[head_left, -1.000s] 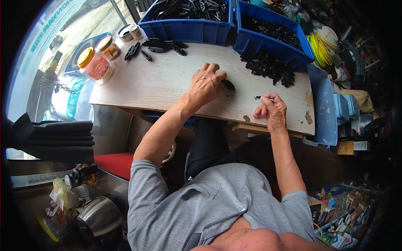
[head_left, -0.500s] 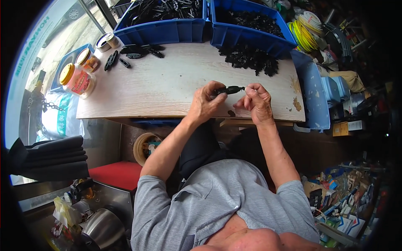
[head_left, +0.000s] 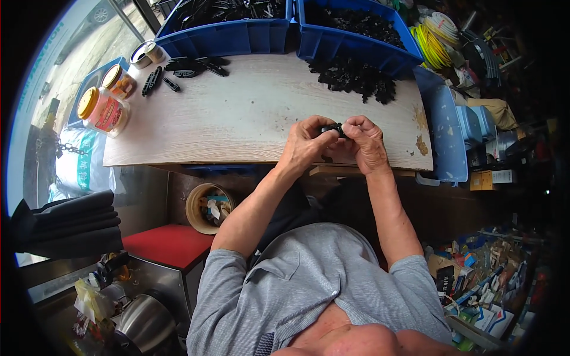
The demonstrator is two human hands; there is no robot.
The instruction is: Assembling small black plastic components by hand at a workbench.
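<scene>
Above the near edge of the table, a small elongated black plastic part point(head_left: 335, 128) is held between my two hands. My left hand point(head_left: 307, 144) is closed round one end, and its fingers cover much of the part. Thumb and fingertips of my right hand point(head_left: 367, 142) pinch at the other end; whether a smaller piece is between them is hidden. A heap of small black pieces point(head_left: 354, 80) lies on the table beyond my right hand. At the far left of the table are several long black plastic parts point(head_left: 187, 70).
Two blue bins stand at the back, the left bin point(head_left: 222, 38) with long black parts and the right bin point(head_left: 362, 50) with small pieces. Jars point(head_left: 107, 113) line the table's left edge. A light-blue container point(head_left: 448, 133) adjoins its right side; a bucket point(head_left: 196, 216) stands below.
My left hand has moved right with the black part, and the hands are now close together at it. The view has shifted slightly.
</scene>
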